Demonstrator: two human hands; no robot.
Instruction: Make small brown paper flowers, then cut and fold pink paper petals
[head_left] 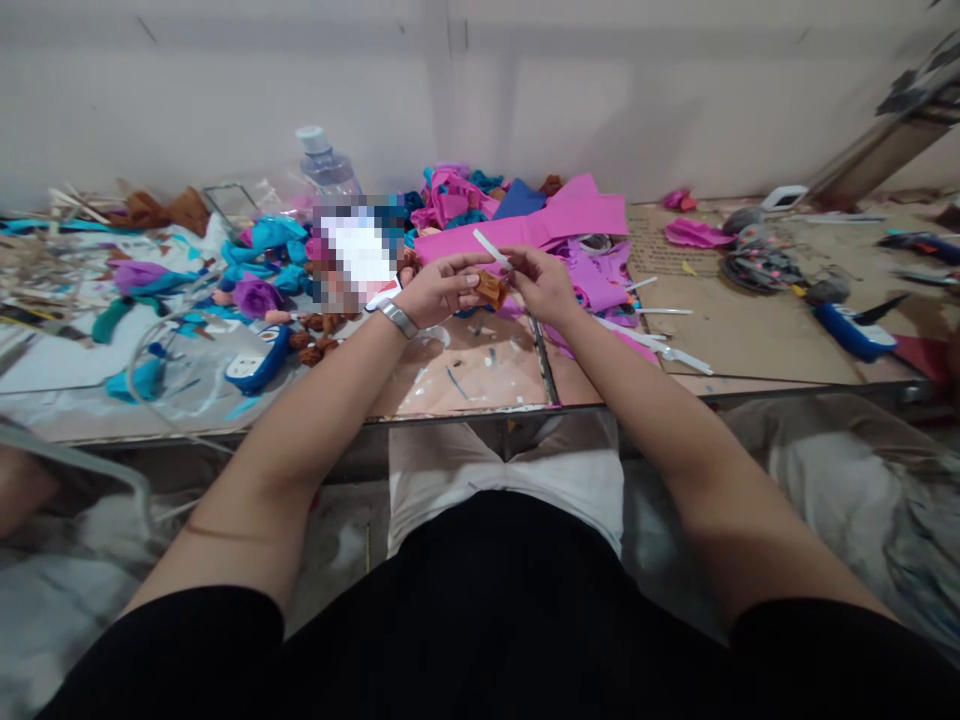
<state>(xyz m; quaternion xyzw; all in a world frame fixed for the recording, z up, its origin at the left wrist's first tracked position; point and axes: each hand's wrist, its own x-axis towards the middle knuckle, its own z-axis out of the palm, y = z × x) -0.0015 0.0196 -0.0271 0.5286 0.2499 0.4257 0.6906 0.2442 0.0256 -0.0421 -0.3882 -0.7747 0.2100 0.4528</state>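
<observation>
Above the table's middle, my left hand (444, 291) pinches a small folded piece of brown material (491, 289), perhaps crepe paper or cloth. A thin white strip (489, 246) sticks up and to the left from the closed fingertips of my right hand (541, 284). Both hands are close together, with the brown piece between them. Behind them lie long pink sheets (517, 228). A silver watch band circles my left wrist. How far the strip continues behind my right fingers is hidden.
Teal and purple scraps (259, 290), a clear bottle (328, 170) and a blue-and-white device (259, 358) are on the left. A similar device (855, 330) and a grey tangled bundle (757, 258) are on the right. White strips (686, 358) lie by my right forearm.
</observation>
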